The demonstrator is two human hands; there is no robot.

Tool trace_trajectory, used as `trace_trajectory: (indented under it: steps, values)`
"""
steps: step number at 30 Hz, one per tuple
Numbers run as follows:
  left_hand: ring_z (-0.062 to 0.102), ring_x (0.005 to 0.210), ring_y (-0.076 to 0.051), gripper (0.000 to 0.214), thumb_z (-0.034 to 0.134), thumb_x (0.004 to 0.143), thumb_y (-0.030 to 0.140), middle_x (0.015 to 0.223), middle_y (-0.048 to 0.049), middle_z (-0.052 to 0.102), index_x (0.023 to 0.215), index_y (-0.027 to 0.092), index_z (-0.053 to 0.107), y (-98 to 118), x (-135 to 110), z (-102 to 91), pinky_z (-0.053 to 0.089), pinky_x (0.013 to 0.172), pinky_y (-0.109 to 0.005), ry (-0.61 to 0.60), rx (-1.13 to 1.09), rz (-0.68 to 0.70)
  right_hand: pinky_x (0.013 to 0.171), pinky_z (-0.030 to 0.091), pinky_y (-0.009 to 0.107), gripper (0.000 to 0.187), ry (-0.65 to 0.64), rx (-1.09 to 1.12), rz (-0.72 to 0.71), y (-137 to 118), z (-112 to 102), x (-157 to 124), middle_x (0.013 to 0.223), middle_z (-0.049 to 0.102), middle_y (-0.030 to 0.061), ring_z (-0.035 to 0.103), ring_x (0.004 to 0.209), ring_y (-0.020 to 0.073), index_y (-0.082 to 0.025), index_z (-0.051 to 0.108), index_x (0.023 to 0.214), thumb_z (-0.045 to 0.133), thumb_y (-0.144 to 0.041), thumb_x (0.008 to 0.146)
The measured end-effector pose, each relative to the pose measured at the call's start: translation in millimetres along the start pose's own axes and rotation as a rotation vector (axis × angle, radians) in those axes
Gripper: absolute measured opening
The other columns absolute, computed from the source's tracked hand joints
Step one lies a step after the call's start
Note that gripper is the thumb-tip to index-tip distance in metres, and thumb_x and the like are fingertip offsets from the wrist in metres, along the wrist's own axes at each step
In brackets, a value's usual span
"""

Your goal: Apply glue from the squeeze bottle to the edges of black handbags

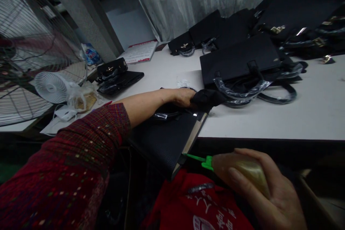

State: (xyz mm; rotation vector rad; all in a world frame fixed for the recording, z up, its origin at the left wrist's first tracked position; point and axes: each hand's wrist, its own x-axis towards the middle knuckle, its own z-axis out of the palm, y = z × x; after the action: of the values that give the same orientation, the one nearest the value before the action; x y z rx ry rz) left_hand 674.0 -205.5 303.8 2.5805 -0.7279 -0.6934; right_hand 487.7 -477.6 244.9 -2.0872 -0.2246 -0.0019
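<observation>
My right hand [272, 183] is wrapped round a glue bottle [239, 170] of yellowish, see-through plastic. Its thin green nozzle [198, 158] points left, with the tip at the pale inner edge [195, 131] of a black handbag [161, 140]. That bag lies tilted over the table's front edge, close to my lap. My left hand [184, 97] reaches across it and grips black material [207, 99] at the bag's far end; the fingertips are hidden. A plastic-wrapped handle [163, 115] lies under my left forearm.
Several black handbags [239, 59] with wrapped handles lie on the white table [304, 120], more at the back right. Smaller black bags [115, 75] sit at the left. A small white fan [51, 87], a large wire-guarded fan [27, 36] and a flat printed box [140, 52] stand beyond.
</observation>
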Motion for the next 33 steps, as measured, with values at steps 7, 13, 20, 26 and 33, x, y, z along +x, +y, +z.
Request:
trace_trajectory:
  steps: [7, 13, 20, 26, 33]
  values:
    - [0.063, 0.093, -0.024, 0.033, 0.067, 0.081, 0.035, 0.102, -0.0069, 0.073, 0.109, 0.017, 0.071, 2.7, -4.4, -1.3, 0.045, 0.088, -0.034, -0.023, -0.019, 0.01, 0.057, 0.058, 0.031, 0.04, -0.087, 0.02, -0.005, -1.9, 3.6, -3.3, 0.087, 0.075, 0.0043, 0.072, 0.069, 0.0246, -0.025, 0.065, 0.107, 0.063, -0.058, 0.083]
    - [0.062, 0.097, -0.023, 0.036, 0.065, 0.083, 0.038, 0.108, -0.0069, 0.072, 0.113, 0.018, 0.071, -0.1, -4.3, -1.4, 0.045, 0.091, -0.034, -0.033, -0.012, 0.044, 0.056, 0.057, 0.03, 0.047, -0.028, 0.095, 0.187, -14.0, 7.7, -5.3, 0.088, 0.075, 0.0049, 0.072, 0.072, 0.0256, -0.024, 0.064, 0.104, 0.061, -0.064, 0.079]
    - [0.062, 0.097, -0.021, 0.036, 0.062, 0.086, 0.04, 0.111, -0.005, 0.072, 0.115, 0.021, 0.07, 4.0, -11.6, -4.0, 0.045, 0.091, -0.032, -0.015, -0.003, 0.022, 0.055, 0.058, 0.029, 0.047, -0.083, 0.21, 0.255, -10.1, 5.5, -4.7, 0.084, 0.075, 0.0042, 0.072, 0.068, 0.0256, -0.023, 0.063, 0.103, 0.064, -0.062, 0.077]
    - [0.063, 0.086, -0.019, 0.029, 0.059, 0.088, 0.033, 0.099, -0.0053, 0.072, 0.107, 0.016, 0.071, 10.5, -16.6, -12.3, 0.047, 0.08, -0.029, -0.027, 0.109, 0.034, 0.052, 0.055, 0.027, 0.045, -0.138, 0.267, 0.239, -14.1, 5.6, -10.3, 0.078, 0.073, 0.002, 0.07, 0.063, 0.0233, -0.024, 0.063, 0.101, 0.065, -0.062, 0.077]
    - [0.06, 0.105, -0.019, 0.035, 0.056, 0.091, 0.032, 0.118, -0.0012, 0.068, 0.123, 0.021, 0.063, 31.4, -56.4, -59.0, 0.046, 0.096, -0.031, 0.103, 0.186, 0.055, 0.059, 0.054, 0.027, 0.046, 0.108, 0.279, 0.292, -33.4, 6.5, -7.6, 0.087, 0.072, 0.002, 0.067, 0.07, 0.0215, -0.025, 0.065, 0.103, 0.065, -0.062, 0.076]
